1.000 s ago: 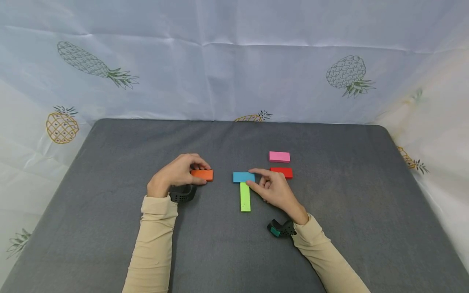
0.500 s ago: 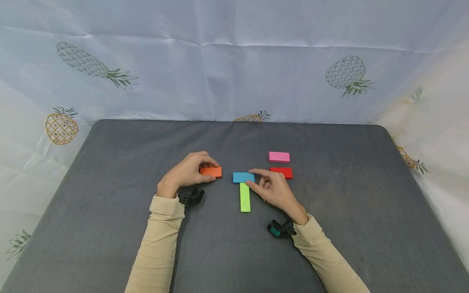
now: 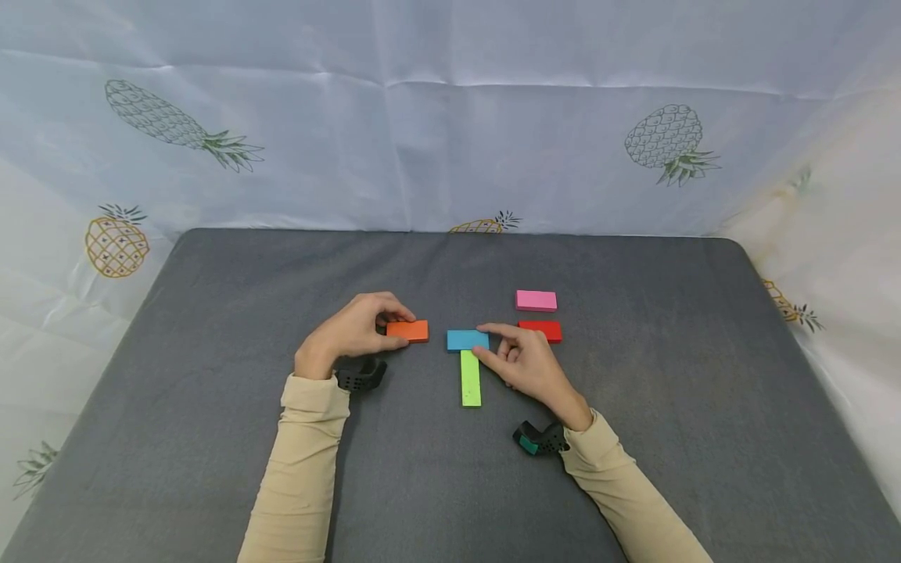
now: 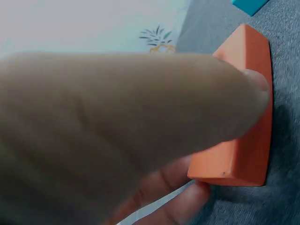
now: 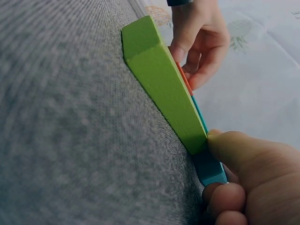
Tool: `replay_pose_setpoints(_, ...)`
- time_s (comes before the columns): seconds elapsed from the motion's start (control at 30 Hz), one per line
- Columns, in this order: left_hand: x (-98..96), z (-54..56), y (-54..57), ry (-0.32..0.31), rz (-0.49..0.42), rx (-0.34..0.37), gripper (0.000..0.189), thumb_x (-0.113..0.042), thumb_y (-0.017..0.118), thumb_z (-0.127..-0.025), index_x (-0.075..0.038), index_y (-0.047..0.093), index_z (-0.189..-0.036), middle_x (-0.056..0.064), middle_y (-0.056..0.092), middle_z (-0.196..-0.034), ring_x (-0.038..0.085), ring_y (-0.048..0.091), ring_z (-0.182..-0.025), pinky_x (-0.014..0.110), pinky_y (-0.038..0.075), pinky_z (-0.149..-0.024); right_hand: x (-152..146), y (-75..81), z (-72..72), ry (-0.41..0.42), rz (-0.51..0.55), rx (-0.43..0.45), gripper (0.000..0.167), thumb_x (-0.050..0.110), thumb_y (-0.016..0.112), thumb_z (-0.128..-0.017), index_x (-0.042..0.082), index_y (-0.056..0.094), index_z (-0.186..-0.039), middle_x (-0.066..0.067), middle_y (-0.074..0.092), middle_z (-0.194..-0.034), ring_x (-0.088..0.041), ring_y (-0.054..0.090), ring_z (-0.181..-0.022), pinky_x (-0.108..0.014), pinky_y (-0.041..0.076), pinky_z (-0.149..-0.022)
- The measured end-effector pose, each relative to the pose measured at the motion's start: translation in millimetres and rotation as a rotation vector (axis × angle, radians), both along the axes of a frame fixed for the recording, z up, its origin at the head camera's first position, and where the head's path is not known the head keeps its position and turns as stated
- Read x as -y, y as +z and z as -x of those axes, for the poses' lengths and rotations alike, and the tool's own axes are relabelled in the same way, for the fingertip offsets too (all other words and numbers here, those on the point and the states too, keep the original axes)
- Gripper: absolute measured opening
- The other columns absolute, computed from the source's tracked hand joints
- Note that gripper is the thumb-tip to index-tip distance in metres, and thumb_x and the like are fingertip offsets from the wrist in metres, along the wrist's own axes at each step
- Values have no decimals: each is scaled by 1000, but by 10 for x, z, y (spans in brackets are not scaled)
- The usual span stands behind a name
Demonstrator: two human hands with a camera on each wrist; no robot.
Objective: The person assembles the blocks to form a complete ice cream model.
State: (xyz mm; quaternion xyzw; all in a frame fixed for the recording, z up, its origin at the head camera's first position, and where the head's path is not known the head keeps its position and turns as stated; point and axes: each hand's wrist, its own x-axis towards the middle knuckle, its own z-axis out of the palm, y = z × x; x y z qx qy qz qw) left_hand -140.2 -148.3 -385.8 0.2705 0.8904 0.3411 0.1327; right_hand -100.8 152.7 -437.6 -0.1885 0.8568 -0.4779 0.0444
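I have the left hand (image 3: 357,327) pinching the orange block (image 3: 414,331) at nine o'clock from the blue block (image 3: 464,340), whose three-o'clock end my right hand (image 3: 529,364) pinches.

A grey cloth (image 3: 633,313) covered the round-cornered table (image 3: 225,274). Behind it and along both sides hung pale, creased sheeting (image 3: 450,156), possibly plastic, printed with pineapples (image 3: 664,137) and warmer in tone towards the right.

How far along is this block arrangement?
Apparently done: the green rectangular block meets the blue rectangular block in a T. In hand: the left hand grips the orange rectangular block, apart from both; the right hand pinches the blue block. Probably left: the pink rectangular block and red rectangular block, lying apart.
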Motion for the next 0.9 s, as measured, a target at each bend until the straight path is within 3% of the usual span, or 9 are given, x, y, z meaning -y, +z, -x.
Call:
replay_pose_setpoints(0.33,-103,26,-40,-20,-31,-21,27,-5,79,-87,-2,76,-114,12,72,-109,21,62,-92,35,53,-82,8,15,-4,-5,5,20,35,23,78,-93,9,72,-124,1,56,-54,-5,46,-37,-23,35,-41)
replay_pose_setpoints(0.9,-267,28,-93,-9,-13,-98,28,-5,73,-93,-1,73,-121,13,69,-114,25,63,-98,41,53,-89,9,25,-10,3,25,4,32,20,77,-93,8,73,-122,0,57,-53,-3,46,-37,-24,37,-40)
